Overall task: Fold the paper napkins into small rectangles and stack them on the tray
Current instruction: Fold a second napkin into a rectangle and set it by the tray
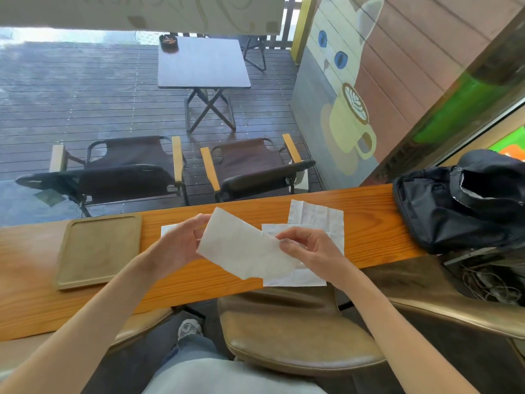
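Note:
I hold a white paper napkin [244,247], folded into a long strip, just above the wooden counter [366,206]. My left hand [181,243] grips its left end and my right hand [309,251] pinches its right end. Under and behind it lie unfolded white napkins [315,220] spread flat on the counter, and a corner of another napkin [168,230] shows behind my left hand. The tan rectangular tray [99,251] sits to the left on the counter with nothing on it.
A black bag [457,203] rests on the counter's right end. A brown stool seat [292,334] stands below the counter's near edge. Beyond the window are folding chairs [136,172] and a small table [203,64] on a deck.

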